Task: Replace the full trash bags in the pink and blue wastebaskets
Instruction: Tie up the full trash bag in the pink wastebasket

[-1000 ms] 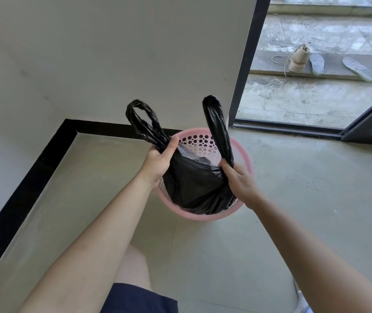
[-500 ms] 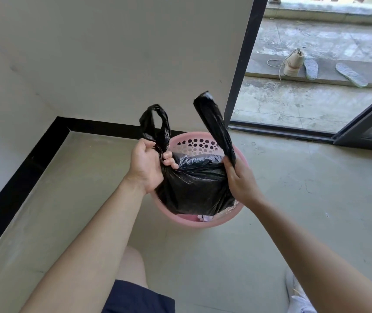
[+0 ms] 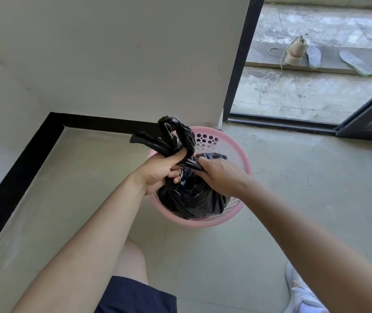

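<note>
A pink perforated wastebasket [image 3: 242,154] stands on the floor by the wall corner. Inside it sits a full black trash bag [image 3: 194,197]. The bag's two handle loops [image 3: 171,136] are gathered together above the rim. My left hand [image 3: 160,171] is closed around the base of the loops. My right hand [image 3: 221,175] pinches the twisted plastic just right of it, the two hands almost touching over the basket. No blue wastebasket is in view.
White walls with a black baseboard [image 3: 22,163] close off the left and back. A dark door frame [image 3: 241,57] opens right onto a concrete step with a shoe [image 3: 295,50] and two insoles. My knee and white shoe [image 3: 302,294] are below.
Both hands came together over the basket. The two handle loops, held apart and upright before, are now bunched and crossed in my left hand, with my right hand gripping the twist.
</note>
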Motion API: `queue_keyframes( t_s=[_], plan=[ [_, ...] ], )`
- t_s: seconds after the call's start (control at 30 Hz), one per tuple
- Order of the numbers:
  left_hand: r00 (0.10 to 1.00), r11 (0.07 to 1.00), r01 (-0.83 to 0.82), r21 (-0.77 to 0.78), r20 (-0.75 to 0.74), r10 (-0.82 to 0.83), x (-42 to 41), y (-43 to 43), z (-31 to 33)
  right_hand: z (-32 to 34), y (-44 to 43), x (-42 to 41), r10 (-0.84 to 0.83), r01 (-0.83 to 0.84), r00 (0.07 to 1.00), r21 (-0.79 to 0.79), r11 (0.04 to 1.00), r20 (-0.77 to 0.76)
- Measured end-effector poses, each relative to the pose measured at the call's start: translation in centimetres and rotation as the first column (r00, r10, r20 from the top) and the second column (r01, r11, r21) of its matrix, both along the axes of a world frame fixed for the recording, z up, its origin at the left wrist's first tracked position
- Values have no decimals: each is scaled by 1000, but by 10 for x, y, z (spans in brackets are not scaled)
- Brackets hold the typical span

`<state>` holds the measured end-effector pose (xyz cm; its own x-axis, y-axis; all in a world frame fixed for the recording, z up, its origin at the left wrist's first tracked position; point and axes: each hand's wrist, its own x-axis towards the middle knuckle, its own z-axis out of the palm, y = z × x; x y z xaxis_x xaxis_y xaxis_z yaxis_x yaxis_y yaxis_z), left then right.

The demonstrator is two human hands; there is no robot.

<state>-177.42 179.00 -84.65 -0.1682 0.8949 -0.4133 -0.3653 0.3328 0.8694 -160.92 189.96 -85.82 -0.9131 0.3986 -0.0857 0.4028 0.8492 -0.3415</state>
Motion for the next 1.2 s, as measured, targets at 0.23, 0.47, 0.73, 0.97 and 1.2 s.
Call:
queue_keyframes(
  t_s=[0.23, 0.47, 0.73, 0.97, 1.2],
  plan=[
    [996, 996, 86, -1, 8, -86, 5, 1, -1, 13, 17, 27, -346, 302, 936, -652, 695, 66],
    [989, 991, 131, -28, -71, -132, 12, 3, 4, 48, 27, 13, -632, 195, 741, -829, 524, -225],
    [980, 987, 158, -21, -118, -159, 22, 9, 4, 55, 25, -1, -841, 160, 497, -930, 332, -215],
    [980, 979, 194, -66, 51, -191, 22, 7, -4, 46, 23, 12, -934, -365, 248, -867, -338, 259],
    [926, 996, 78, 42, 366, -88, 14, 0, -12, 66, 9, 2, -941, -624, 228, -704, -339, 252]
  ],
)
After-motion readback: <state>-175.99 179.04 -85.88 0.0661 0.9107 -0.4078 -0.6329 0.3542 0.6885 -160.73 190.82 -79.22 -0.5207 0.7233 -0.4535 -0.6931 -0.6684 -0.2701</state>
